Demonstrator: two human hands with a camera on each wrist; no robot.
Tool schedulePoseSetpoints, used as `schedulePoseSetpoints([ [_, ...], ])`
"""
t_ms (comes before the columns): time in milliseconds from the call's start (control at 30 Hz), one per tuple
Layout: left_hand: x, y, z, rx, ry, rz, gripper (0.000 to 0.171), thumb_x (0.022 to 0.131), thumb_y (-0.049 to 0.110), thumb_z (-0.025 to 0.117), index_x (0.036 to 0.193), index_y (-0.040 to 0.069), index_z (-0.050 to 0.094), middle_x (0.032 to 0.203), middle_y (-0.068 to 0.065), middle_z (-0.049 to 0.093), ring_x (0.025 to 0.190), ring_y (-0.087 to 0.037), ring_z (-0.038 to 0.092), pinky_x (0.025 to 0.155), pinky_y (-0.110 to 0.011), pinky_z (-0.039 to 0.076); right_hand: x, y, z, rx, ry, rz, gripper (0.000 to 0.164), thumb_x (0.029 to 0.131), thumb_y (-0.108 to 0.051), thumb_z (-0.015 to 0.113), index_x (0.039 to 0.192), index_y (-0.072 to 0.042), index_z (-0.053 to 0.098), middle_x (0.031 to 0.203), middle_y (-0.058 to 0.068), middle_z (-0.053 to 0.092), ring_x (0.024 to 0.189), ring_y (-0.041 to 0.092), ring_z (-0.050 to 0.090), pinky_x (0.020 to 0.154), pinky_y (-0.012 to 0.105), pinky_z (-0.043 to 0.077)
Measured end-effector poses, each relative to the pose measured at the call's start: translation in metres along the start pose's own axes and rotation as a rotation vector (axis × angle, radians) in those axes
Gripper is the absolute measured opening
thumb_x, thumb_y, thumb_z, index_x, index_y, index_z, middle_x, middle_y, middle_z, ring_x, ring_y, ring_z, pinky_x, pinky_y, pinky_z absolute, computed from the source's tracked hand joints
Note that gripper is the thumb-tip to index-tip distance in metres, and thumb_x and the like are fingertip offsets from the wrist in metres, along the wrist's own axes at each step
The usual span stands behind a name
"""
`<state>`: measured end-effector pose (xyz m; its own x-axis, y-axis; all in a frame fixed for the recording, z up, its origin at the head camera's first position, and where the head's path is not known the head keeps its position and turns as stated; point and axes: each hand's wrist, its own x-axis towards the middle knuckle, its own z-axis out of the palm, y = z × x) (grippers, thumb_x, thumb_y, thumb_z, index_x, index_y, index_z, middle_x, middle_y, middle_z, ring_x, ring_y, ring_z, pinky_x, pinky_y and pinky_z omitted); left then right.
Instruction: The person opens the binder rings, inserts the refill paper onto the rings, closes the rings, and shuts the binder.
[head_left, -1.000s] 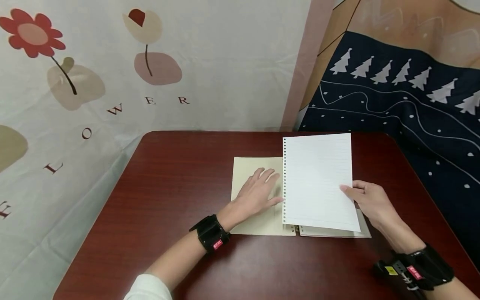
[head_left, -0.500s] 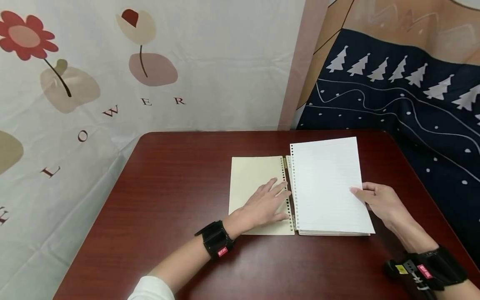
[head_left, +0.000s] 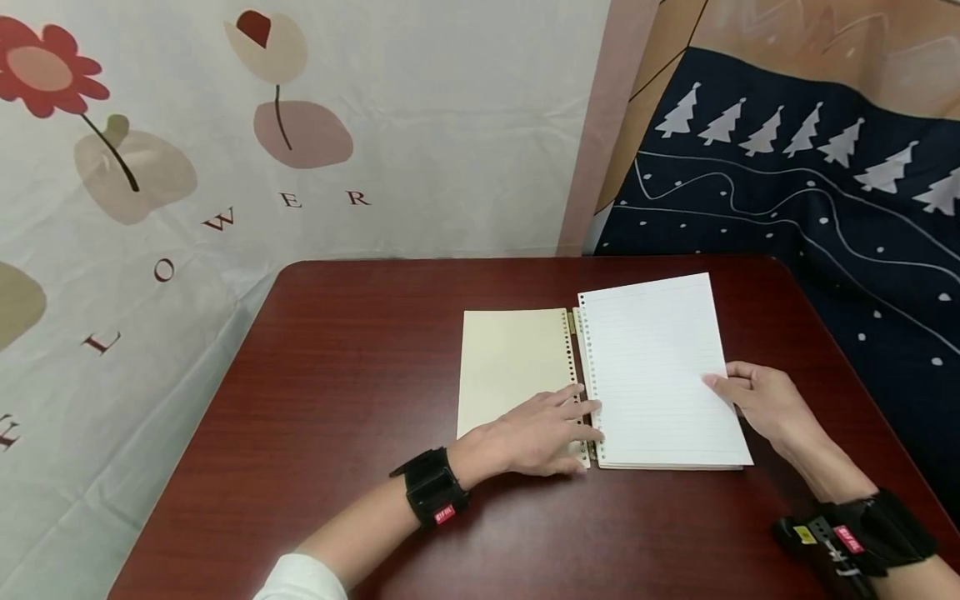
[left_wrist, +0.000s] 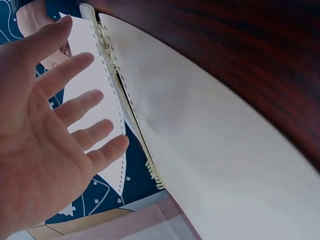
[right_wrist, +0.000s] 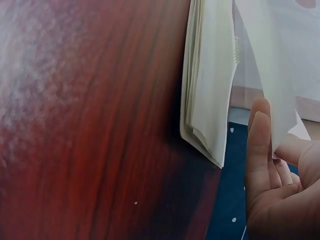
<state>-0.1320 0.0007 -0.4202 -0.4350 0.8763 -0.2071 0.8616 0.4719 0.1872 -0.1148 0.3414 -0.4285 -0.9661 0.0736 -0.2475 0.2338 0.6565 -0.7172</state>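
Note:
A ring-bound loose-leaf notebook lies spread on the table, its cream left side (head_left: 513,354) bare. Over its right half is a white lined sheet (head_left: 652,367) with a row of punched holes down its left edge. My right hand (head_left: 768,404) pinches that sheet at the right edge, thumb on top. In the right wrist view, the sheet (right_wrist: 275,65) stands apart from the page stack (right_wrist: 212,85) beneath. My left hand (head_left: 543,433) hovers with spread fingers over the spine, fingertips right at the punched edge. Light-coloured rings (left_wrist: 107,47) show along the spine in the left wrist view.
The notebook rests on a dark red wooden table (head_left: 360,358). Behind the table hangs a white cloth (head_left: 450,125) with printed flowers and letters. A navy cloth (head_left: 825,208) with white trees hangs at the right.
The sheet has come right and lower, off the cream left side and onto the right half, tilting slightly. My left hand has moved right and nearer, to the spine; my right hand keeps its pinch.

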Motion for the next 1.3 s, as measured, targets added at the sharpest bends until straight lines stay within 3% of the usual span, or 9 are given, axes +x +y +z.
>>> schedulePoseSetpoints([
  [333, -0.006, 0.002, 0.003, -0.02, -0.045, 0.023, 0.05, 0.094, 0.055, 0.052, 0.142, 0.04, 0.048, 0.156, 0.008, 0.027, 0.146, -0.023, 0.009, 0.114, -0.04, 0.02, 0.002, -0.002, 0.004, -0.011, 0.001, -0.021, 0.059, 0.097, -0.052, 0.05, 0.119, 0.002, 0.059, 0.082, 0.012, 0.065, 0.068, 0.021, 0.057, 0.054, 0.03, 0.046],
  [833, -0.007, 0.007, 0.009, 0.065, -0.054, 0.037, 0.056, 0.094, 0.06, 0.047, 0.146, 0.042, 0.039, 0.158, 0.005, 0.024, 0.147, -0.027, 0.007, 0.114, -0.039, 0.02, 0.002, 0.0, 0.007, -0.024, 0.031, -0.061, 0.056, 0.097, -0.049, 0.052, 0.118, 0.003, 0.058, 0.084, 0.012, 0.07, 0.067, 0.019, 0.063, 0.054, 0.031, 0.05],
  [1067, -0.009, 0.008, 0.01, 0.058, -0.069, 0.049, 0.052, 0.094, 0.061, 0.047, 0.144, 0.049, 0.039, 0.159, 0.003, 0.019, 0.147, -0.028, 0.002, 0.114, -0.04, 0.017, 0.003, 0.002, 0.007, -0.015, 0.038, -0.078, 0.056, 0.098, -0.048, 0.052, 0.119, 0.004, 0.058, 0.084, 0.012, 0.071, 0.066, 0.019, 0.064, 0.054, 0.031, 0.05],
  [1300, -0.011, 0.01, 0.01, 0.061, -0.068, 0.065, 0.055, 0.093, 0.061, 0.048, 0.145, 0.048, 0.036, 0.16, 0.004, 0.019, 0.147, -0.028, 0.0, 0.114, -0.043, 0.017, 0.002, 0.0, 0.007, -0.004, 0.038, -0.073, 0.055, 0.098, -0.047, 0.052, 0.119, 0.003, 0.058, 0.086, 0.015, 0.071, 0.067, 0.019, 0.066, 0.054, 0.032, 0.051],
])
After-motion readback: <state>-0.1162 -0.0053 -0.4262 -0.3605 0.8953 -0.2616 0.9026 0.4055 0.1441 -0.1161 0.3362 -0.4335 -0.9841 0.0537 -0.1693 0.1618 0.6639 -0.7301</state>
